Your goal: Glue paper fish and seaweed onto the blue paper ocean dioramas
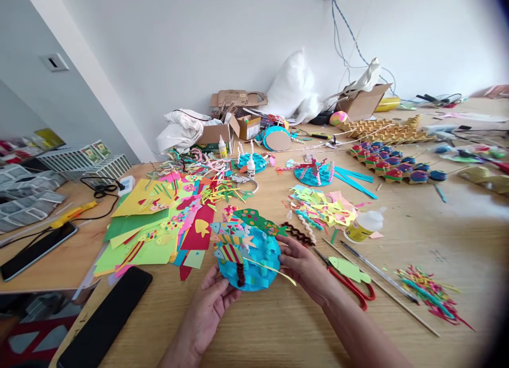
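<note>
Between both hands is a round blue paper craft base (260, 280) carrying several paper fish. A green spotted paper fish (254, 219) stands at its back, and a red-and-yellow striped fish (228, 254) is at the front left above a brown twisted pipe cleaner (240, 275). My left hand (214, 294) grips the lower left rim, thumb on top. On the right rim, my right hand (298, 262) is closed, fingers partly hidden behind the edge. A thin yellow paper strip (278, 272) sticks out toward the right. Red-handled scissors (353, 288) lie right of my right hand under a pale green paper fish (350, 269).
Coloured paper sheets (139, 251) and a black phone (107, 315) lie at left. Paper scraps (326, 206), a glue tub (360, 227), a pen (377, 270) and a wooden stick (397, 299) are at right. Further back are other blue discs (314, 174) and painted egg cartons (393, 161).
</note>
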`<state>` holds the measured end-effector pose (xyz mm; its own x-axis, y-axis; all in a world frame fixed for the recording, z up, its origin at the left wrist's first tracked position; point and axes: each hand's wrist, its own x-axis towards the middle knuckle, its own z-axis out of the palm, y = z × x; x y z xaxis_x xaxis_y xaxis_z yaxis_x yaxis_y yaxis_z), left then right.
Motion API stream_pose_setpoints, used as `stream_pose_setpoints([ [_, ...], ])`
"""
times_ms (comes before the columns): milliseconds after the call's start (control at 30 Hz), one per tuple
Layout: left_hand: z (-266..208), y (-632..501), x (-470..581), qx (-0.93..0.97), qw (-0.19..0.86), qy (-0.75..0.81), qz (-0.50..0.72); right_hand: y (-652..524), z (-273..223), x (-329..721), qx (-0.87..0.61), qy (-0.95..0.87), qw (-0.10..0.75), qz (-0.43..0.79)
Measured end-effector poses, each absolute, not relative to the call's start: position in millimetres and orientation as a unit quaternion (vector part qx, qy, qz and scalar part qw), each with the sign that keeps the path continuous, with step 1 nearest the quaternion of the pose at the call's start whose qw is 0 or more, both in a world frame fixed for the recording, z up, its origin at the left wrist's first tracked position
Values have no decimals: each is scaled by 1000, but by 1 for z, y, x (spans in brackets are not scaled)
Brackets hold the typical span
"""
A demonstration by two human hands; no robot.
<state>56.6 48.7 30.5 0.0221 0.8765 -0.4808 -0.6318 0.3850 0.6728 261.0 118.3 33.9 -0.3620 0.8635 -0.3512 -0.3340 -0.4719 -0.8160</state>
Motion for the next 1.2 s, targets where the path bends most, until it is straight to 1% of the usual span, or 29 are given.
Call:
stream_pose_setpoints([
  [400,31,49,58,145,698,442,545,117,33,261,-421,-331,397,745],
  [733,29,43,52,133,689,445,557,121,37,251,-436,-352,367,742],
  [1200,32,49,58,142,685,452,554,120,34,258,-422,-357,388,737],
])
